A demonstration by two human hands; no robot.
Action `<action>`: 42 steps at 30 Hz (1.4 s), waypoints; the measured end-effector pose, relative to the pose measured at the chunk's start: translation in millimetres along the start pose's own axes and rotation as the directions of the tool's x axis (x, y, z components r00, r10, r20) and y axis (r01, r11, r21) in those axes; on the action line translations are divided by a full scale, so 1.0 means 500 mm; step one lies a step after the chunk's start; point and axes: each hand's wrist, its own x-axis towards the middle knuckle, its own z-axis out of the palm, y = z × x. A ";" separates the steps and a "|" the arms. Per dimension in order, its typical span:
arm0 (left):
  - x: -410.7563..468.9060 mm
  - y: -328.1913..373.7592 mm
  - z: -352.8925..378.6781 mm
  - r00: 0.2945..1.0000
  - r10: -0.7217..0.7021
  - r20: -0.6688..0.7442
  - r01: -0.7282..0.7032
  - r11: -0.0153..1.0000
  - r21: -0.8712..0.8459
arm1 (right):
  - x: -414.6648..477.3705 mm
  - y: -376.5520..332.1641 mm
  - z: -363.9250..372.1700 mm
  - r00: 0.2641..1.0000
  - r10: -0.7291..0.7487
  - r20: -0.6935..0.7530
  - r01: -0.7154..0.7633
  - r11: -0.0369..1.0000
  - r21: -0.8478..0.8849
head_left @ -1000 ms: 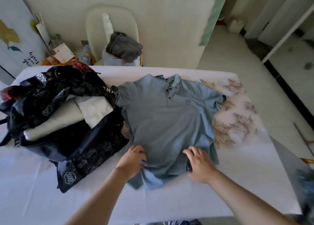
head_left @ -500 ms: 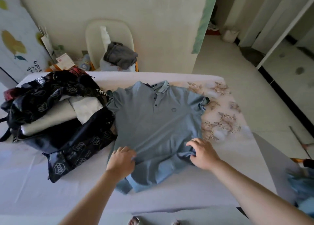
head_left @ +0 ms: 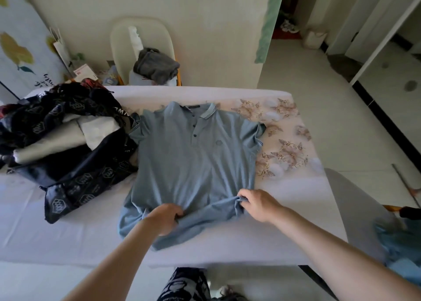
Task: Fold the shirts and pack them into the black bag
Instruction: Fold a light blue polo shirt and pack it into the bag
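Centrally, a blue polo shirt (head_left: 193, 159) lies face up and unfolded on the white-covered table (head_left: 250, 250), collar toward the far edge, hem toward the person. The left hand (head_left: 165, 218) has its fingers curled into a bunch of fabric just above the hem. The right hand (head_left: 257, 204) pinches the shirt's lower right edge, where the cloth gathers into creases. At left, touching the shirt's sleeve, the black bag (head_left: 75, 180) lies open (patterned with pale emblems) and holds pale folded garments (head_left: 57, 141). Beyond the table, a chair (head_left: 141, 48) carries a grey garment (head_left: 157, 65).
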 end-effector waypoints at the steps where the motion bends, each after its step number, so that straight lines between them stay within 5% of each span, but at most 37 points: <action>1: -0.003 0.009 -0.022 0.992 0.014 0.128 -0.019 0.999 0.038 | 0.004 -0.002 -0.019 1.000 0.016 0.025 -0.017 0.999 0.047; 4: -0.002 0.049 -0.105 0.950 0.047 0.308 -0.077 0.993 0.087 | 0.024 -0.010 -0.081 0.993 0.054 0.101 -0.071 0.982 0.174; 7: 0.016 0.076 -0.196 0.969 0.058 0.240 -0.061 0.998 0.005 | 0.061 -0.020 -0.145 0.987 0.154 0.054 -0.163 0.942 0.292; 10: 0.077 0.070 -0.273 0.990 -0.001 -0.143 -0.024 0.985 -0.173 | 0.129 -0.023 -0.200 0.954 0.278 -0.116 -0.203 0.878 0.432; 13: 0.126 0.075 -0.335 0.798 -0.176 -0.576 -0.113 0.896 -0.429 | 0.202 -0.021 -0.247 0.847 0.417 -0.330 -0.202 0.826 0.526; 15: 0.140 0.092 -0.346 0.718 -0.149 -0.680 -0.133 0.929 -0.344 | 0.233 -0.017 -0.252 0.841 0.372 -0.393 -0.236 0.906 0.352; 17: 0.144 0.105 -0.331 0.750 -0.032 -0.660 -0.206 0.938 -0.279 | 0.251 -0.013 -0.228 0.894 0.245 -0.375 -0.221 0.969 0.107; 21: 0.153 0.090 -0.253 0.934 0.149 -0.324 -0.214 0.961 -0.175 | 0.269 0.000 -0.143 0.984 0.030 -0.173 -0.049 0.993 -0.108; 24: 0.165 0.077 -0.198 0.986 0.141 -0.089 -0.139 0.990 0.035 | 0.283 0.004 -0.112 0.990 -0.069 -0.126 0.039 0.972 -0.231; 28: 0.199 0.079 -0.177 0.957 0.123 -0.264 -0.065 0.974 0.216 | 0.317 0.014 -0.114 0.988 -0.125 -0.092 0.070 0.886 -0.458; 32: 0.228 0.061 -0.190 0.876 0.139 -0.462 -0.126 0.990 0.059 | 0.356 0.033 -0.126 0.990 -0.121 -0.074 0.056 0.810 -0.584; 35: 0.235 0.030 -0.239 0.702 0.054 -0.711 -0.204 0.971 -0.127 | 0.385 0.053 -0.141 0.984 -0.077 -0.164 -0.003 0.898 -0.441; 38: 0.233 0.004 -0.329 0.558 -0.311 -0.769 -0.125 0.885 -0.449 | 0.409 0.047 -0.179 0.915 0.177 -0.363 -0.185 0.983 0.013; 42: 0.261 -0.082 -0.432 0.522 -0.759 -0.390 0.044 0.480 -0.876 | 0.481 0.070 -0.243 0.630 0.696 -0.344 -0.308 0.631 0.712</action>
